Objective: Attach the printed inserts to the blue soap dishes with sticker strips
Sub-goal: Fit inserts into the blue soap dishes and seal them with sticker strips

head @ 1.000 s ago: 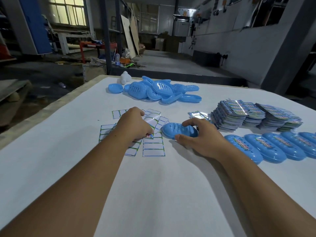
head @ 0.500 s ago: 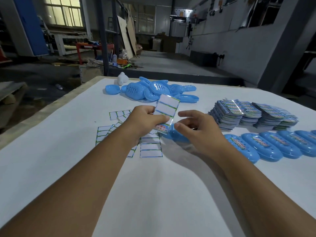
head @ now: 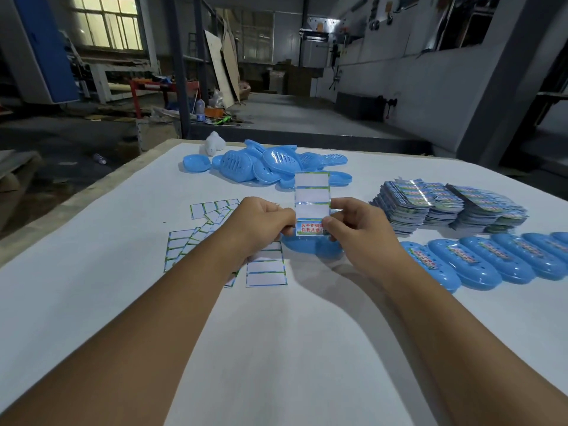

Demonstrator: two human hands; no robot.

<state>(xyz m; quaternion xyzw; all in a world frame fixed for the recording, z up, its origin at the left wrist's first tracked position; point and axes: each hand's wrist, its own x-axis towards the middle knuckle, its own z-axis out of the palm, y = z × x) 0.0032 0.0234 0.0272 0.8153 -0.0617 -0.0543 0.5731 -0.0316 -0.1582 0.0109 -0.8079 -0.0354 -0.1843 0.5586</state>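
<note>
Sticker strip standing upright above a blue soap dish, with inserts and more dishes lying around it.

The sticker strip (head: 312, 204) is standing upright over the table, its upper panels blank white and its lowest panel showing a printed label. Right under it a blue soap dish (head: 310, 251) is lying upside down. Further strips (head: 266, 267) are lying flat to the left, loose dishes (head: 264, 166) are heaping at the far edge, printed inserts (head: 436, 207) are sitting stacked on the right, and finished dishes (head: 491, 262) are lining up in front of them.
</note>
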